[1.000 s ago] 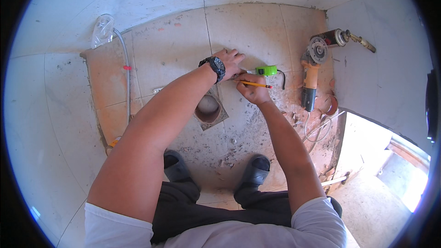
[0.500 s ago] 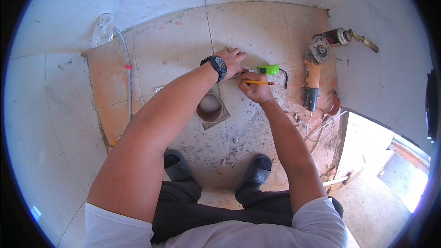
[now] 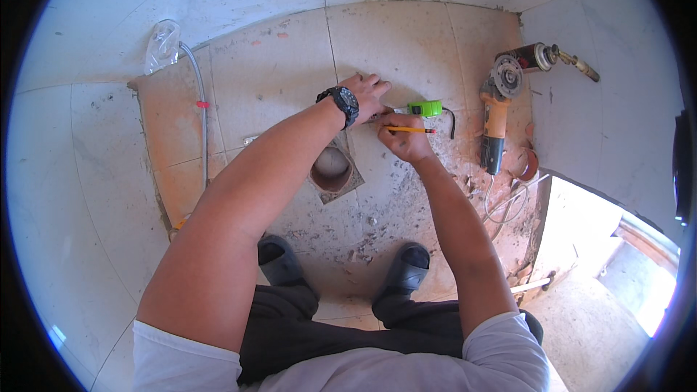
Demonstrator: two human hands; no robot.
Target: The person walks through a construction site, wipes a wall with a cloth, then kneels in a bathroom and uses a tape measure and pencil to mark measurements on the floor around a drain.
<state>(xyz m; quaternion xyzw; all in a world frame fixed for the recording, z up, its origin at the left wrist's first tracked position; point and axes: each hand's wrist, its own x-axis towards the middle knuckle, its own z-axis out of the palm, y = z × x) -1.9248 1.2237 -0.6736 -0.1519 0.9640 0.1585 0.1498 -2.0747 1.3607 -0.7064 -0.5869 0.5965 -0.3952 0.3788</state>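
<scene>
On the tiled floor, my left hand (image 3: 365, 96) lies with its fingers stretched out, a black watch (image 3: 344, 104) at its wrist. Whether it presses on something underneath is hidden. My right hand (image 3: 406, 144), closed beside it, grips a yellow pencil (image 3: 408, 129) whose red eraser end points right. Just beyond the right hand rests a green tape measure (image 3: 425, 109) with a black strap. A light metal strip end (image 3: 250, 140) shows left of my left forearm; the arm covers its continuation. Nearer me is a round drain opening (image 3: 332, 170) in a square cutout.
At the right lie an angle grinder (image 3: 495, 120) with its cord, and a gas canister (image 3: 535, 57) with a torch head. A grey hose (image 3: 202, 120) runs down the left side from a plastic bag (image 3: 162, 47). Rubble bits (image 3: 372, 221) litter the floor before my sandals (image 3: 408, 267).
Both hands stay in nearly the same place, the pencil still held in the right. Only a very slight shift of the view shows.
</scene>
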